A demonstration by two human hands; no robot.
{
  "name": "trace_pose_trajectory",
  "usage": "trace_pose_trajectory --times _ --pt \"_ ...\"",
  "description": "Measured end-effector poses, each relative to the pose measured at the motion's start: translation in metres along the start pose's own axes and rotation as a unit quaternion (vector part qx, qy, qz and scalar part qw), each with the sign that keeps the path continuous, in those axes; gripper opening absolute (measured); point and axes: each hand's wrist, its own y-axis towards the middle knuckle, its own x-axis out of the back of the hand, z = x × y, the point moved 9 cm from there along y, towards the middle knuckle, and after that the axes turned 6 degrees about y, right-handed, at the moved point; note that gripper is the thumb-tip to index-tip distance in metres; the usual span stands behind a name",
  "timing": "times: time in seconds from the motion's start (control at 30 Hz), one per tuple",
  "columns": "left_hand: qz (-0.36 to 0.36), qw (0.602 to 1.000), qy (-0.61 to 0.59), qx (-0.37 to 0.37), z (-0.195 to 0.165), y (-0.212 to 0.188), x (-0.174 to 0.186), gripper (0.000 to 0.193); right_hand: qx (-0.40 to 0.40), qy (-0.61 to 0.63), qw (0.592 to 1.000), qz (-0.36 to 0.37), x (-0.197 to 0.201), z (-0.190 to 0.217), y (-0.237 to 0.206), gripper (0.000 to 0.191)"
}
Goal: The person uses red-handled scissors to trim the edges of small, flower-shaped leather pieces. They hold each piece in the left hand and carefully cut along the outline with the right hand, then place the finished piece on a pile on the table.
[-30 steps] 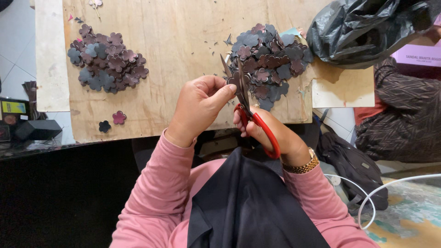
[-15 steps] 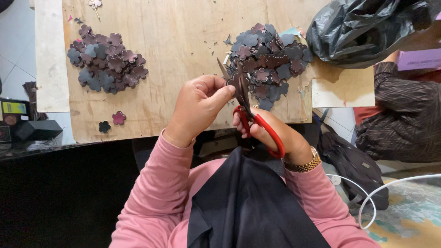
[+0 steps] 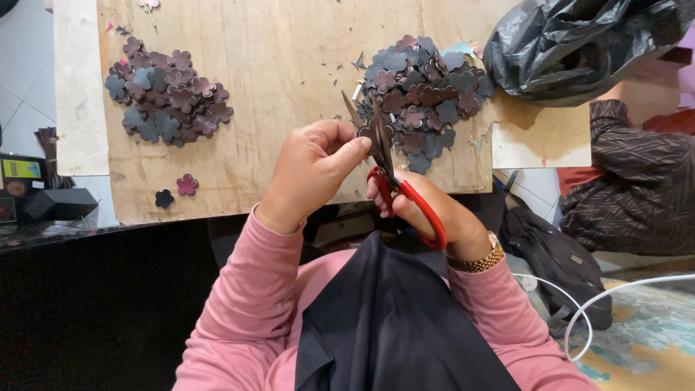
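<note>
The left hand pinches a small dark flower piece at its fingertips. The right hand holds red scissors, with the blades at the piece. On the wooden tabletop lie two piles of flower pieces, one pile on the left and one pile on the right. A black bag sits near the right pile.

You're wearing pink sleeves, gripping red-handled scissors, trimming a dark brown flower piece; maroon and slate-blue flower piles are lying on the tan board.
</note>
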Motion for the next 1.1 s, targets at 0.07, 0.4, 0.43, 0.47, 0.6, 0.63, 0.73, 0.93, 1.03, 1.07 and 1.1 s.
trace_pose_trajectory --times 0.07,0.4,0.43,0.47,0.6,0.63,0.73,0.93,1.03,1.07,1.1 --pt "-0.004 1.000 0.007 -0.003 -0.001 -0.001 0.001 0.017 -0.001 0.005 1.000 -0.009 0.000 0.000 -0.002 0.076" --pt "-0.034 0.999 0.034 -0.002 -0.003 0.000 0.003 0.018 0.004 0.000 0.999 -0.042 0.001 -0.008 0.001 0.070" --pt "-0.038 0.998 0.047 -0.004 -0.004 0.000 0.003 0.018 0.009 -0.001 0.999 -0.043 0.001 -0.008 0.001 0.070" --pt "-0.042 0.997 0.061 -0.007 -0.004 0.000 0.003 0.019 0.013 -0.001 0.999 -0.043 0.000 -0.008 0.002 0.070" --pt "-0.031 0.998 0.048 -0.011 -0.002 0.000 0.000 0.019 0.023 0.002 0.998 -0.050 -0.001 -0.007 0.001 0.069" --pt "-0.031 0.998 0.048 -0.009 -0.001 0.001 0.000 0.019 0.018 0.004 0.998 -0.053 0.000 -0.007 0.000 0.069" --pt "-0.040 0.995 0.077 -0.042 -0.003 0.001 0.001 0.017 0.001 0.001 0.999 -0.054 0.002 -0.010 0.001 0.070" --pt "-0.046 0.997 -0.051 -0.048 0.003 0.003 0.000 0.010 -0.010 0.020 0.999 -0.046 0.001 -0.010 0.001 0.072" --pt "-0.046 0.993 -0.112 0.000 0.014 0.007 -0.001 0.008 0.003 0.060 0.997 -0.038 -0.003 -0.007 0.001 0.075" --pt "-0.051 0.992 -0.118 0.017 0.017 0.007 0.000 0.008 0.006 0.074 0.997 -0.036 -0.004 -0.006 0.001 0.076" --pt "-0.054 0.991 -0.121 0.017 0.018 0.007 0.001 0.009 0.008 0.051 0.998 -0.041 -0.004 -0.004 0.001 0.076"
